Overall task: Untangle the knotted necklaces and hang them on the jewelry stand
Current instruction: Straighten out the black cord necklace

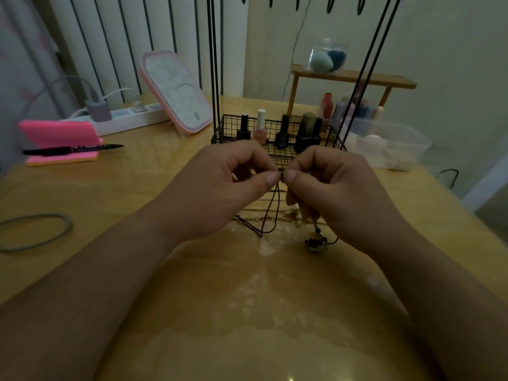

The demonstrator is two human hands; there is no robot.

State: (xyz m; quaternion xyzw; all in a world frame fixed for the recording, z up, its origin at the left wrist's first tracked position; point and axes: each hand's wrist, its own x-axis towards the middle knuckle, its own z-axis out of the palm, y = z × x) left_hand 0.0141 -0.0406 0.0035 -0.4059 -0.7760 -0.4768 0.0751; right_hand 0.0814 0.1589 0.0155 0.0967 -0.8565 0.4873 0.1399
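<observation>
Both hands are raised just above the wooden table (247,312), meeting tip to tip in front of the wire basket (228,127). The left hand (220,188) has its thumb and forefinger closed in a tight pinch, with the other fingers (242,158) curled loosely behind. The right hand (341,193) mirrors it, with thumb and forefinger pressed together and the remaining fingers folded toward the palm. Between the two pinches sits a small dark spot on the cord necklace (264,224), either a knot or a bead; it is too small to tell which. From there the cord drops to the table and loops beneath the hands, ending at a beaded pendant (316,242) lying below the right wrist. Thin gold chains (255,218) lie across the table under the cord. The jewelry stand (217,64) rises behind on black rods, and nail polish bottles (283,133) stand in its basket.
</observation>
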